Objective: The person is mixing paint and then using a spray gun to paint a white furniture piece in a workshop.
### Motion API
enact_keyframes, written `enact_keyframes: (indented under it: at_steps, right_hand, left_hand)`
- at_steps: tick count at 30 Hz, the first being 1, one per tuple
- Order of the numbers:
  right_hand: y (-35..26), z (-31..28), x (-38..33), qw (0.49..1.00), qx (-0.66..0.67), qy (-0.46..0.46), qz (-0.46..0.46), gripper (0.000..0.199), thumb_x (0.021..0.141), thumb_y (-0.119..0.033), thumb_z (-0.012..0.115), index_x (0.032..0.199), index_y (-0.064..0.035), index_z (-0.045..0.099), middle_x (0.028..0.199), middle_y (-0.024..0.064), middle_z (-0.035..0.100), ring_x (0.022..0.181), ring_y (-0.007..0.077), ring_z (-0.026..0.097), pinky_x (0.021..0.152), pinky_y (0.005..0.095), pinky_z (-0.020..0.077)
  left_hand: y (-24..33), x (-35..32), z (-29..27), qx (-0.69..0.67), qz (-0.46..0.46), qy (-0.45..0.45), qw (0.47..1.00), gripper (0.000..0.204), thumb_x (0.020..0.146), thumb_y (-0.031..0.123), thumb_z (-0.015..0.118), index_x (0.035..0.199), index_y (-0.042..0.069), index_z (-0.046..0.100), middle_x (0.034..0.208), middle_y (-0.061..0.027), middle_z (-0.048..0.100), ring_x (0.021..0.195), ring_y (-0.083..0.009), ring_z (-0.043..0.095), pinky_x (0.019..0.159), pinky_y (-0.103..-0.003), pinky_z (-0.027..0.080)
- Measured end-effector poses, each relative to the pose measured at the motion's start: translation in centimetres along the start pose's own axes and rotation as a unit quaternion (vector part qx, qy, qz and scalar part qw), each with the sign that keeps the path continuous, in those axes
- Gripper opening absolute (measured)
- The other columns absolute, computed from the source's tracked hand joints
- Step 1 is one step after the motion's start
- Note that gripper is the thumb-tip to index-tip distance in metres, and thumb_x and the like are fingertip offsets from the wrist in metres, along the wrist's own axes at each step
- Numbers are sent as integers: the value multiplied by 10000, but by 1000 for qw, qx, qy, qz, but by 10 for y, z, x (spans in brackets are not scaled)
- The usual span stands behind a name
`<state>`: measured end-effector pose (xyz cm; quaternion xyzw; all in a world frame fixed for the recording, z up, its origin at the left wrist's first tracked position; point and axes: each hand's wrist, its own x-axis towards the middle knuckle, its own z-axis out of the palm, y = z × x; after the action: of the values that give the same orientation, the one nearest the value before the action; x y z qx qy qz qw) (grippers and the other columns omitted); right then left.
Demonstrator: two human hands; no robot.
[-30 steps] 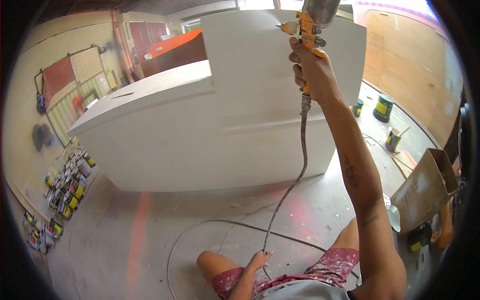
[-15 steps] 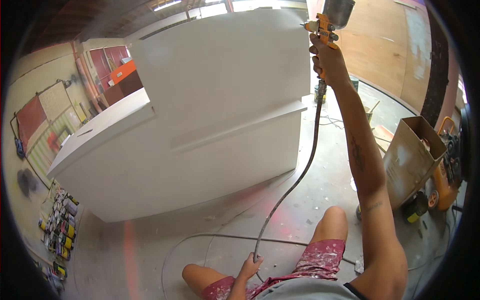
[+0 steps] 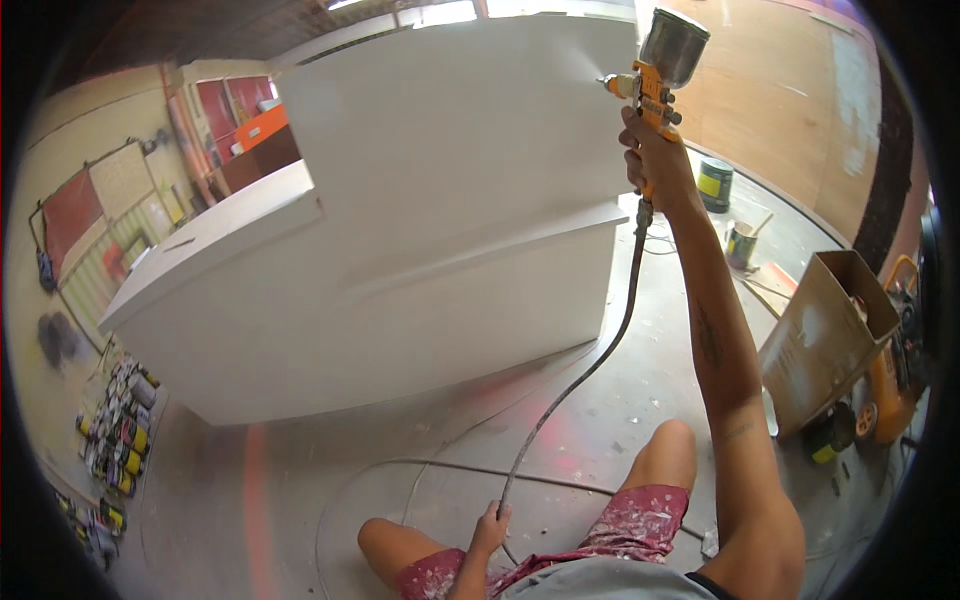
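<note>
- Nearest, the left hand [image 3: 490, 525] sits low by the paint-spattered shorts [image 3: 630, 525], closed around the grey air hose [image 3: 590, 365], gathering the slack above the floor [image 3: 300, 500].
- From there the hose runs up and to the right to the foot of the spray gun [image 3: 650, 95].
- The right hand [image 3: 655, 160], at the end of a fully raised arm, is wrapped tightly round the gun's orange grip.
- The gun stands near upright, its long axis running from the metal cup on top down to the hose joint. The nozzle points left, at the top right corner of the white cabinet [image 3: 400, 250], close to it but not touching.
- Over the last second the view has closed in on the cabinet and the gun has held along its upper edge, with a faint mist showing at the nozzle. I judge the spraying of that top strip is under way.
- Farther right stand a cardboard box [image 3: 825, 330] and paint tins [image 3: 715, 185]; spray cans [image 3: 115, 430] lie at far left.
</note>
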<state>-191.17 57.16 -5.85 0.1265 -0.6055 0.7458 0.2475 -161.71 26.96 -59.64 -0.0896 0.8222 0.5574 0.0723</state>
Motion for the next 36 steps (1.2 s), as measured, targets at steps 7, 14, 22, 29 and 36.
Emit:
enact_keyframes:
  at_steps: [7,14,22,29,36]
  right_hand:
    - [12,98,-56,983,25,-175,55,310,974,-362,671,849,-131,507,708,-35,491,430,37,341,389,236,270]
    - [26,163,-68,937,97,-318,111,243,982,-313,655,933,-113,527,699,-48,446,435,19,321,382,225,254]
    - [34,120,-54,974,77,-196,79,262,983,-322,648,879,-130,504,701,-39,456,435,24,329,379,219,275]
    - [37,16,-11,999,-50,13,16,318,977,-361,656,835,-109,525,626,-63,412,426,38,325,400,242,252]
    - [56,-41,21,951,-218,200,-87,334,985,-351,656,863,-42,616,629,-18,504,440,72,376,413,286,292]
  left_hand:
    - [-8,3,-9,-38,-22,11,999,316,1021,355,567,1018,38,561,669,-100,599,584,-230,632,549,-392,523]
    - [-25,3,-17,-60,-38,20,997,336,1020,370,573,1019,34,546,657,-87,578,557,-204,610,534,-379,534]
    - [-14,6,-21,-35,-43,5,998,366,1015,393,573,1006,27,554,652,-108,584,571,-223,631,542,-393,530]
    - [-22,9,-11,23,-15,-9,1000,384,1012,405,565,1046,23,587,733,-197,646,643,-339,677,603,-441,523]
    - [-25,11,-3,14,-4,-18,1000,331,1016,362,584,1019,31,606,624,-68,553,532,-184,564,516,-366,469]
